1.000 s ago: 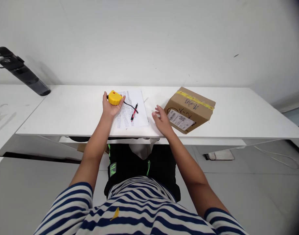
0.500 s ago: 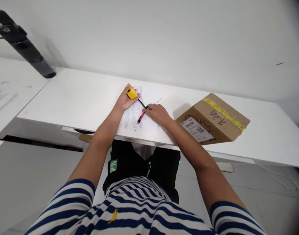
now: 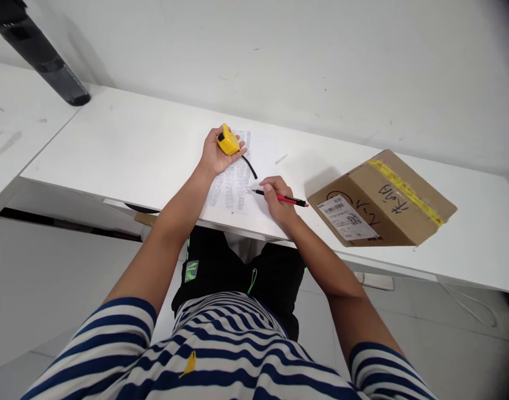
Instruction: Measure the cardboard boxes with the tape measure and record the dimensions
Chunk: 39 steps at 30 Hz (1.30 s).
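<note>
A yellow tape measure rests in my left hand, its palm turned up and fingers curled round the case. From the case a black strap hangs down toward the paper. My right hand grips a red and black pen, its dark tip pointing left over the sheet. Beneath both hands lies a white paper covered in rows of handwriting, partly hidden by my left hand.
A taped cardboard box with a label and black marker writing stands right of my right hand. The white table runs along the wall. At the far left a dark cylindrical object leans up from the tabletop.
My right hand has left the strap and moved slightly right; the pen, earlier pointing down toward me, now points left. The strap hangs loose. My head view has shifted a little.
</note>
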{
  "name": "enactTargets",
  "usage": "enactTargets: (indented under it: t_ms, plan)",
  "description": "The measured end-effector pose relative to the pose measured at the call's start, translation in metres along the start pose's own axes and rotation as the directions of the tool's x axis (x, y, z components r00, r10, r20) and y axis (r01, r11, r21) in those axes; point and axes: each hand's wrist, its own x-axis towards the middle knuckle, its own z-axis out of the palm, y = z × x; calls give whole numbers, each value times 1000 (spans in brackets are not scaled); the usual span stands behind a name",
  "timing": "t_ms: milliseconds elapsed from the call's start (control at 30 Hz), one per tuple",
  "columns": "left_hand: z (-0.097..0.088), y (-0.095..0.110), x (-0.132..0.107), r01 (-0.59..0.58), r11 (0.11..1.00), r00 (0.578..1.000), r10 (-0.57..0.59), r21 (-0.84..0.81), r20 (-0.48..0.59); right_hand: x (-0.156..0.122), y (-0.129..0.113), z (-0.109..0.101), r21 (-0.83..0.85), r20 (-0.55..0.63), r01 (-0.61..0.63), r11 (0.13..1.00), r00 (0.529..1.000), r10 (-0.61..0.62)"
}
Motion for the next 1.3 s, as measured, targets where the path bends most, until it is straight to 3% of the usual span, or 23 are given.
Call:
enactTargets:
  t_ms: [100,233,467,800,1100,1300]
  plan:
    - [2,0,-3,-10,1000,999,10,-12,44,7,-1,5,223,93,-108,969,992,89]
    - [3,-3,-2,-18,1000,998,17,15,65,13,-2,9,136,23,-251,958,968,250]
    - [4,-7,2,-9,999,999,7,44,41,10,-10,8,63,100,-203,977,976,196]
    - [7,-8,-1,-10,1000,1000,10,16,-14,11,-11,8,38,94,-223,974,971,219]
    - [6,-11,5,-37,999,999,37,-5,13,11,-9,8,29,76,-217,976,974,214]
    - [6,-10,7,-21,999,1000,20,-40,-17,11,-10,7,22,123,-220,975,969,216]
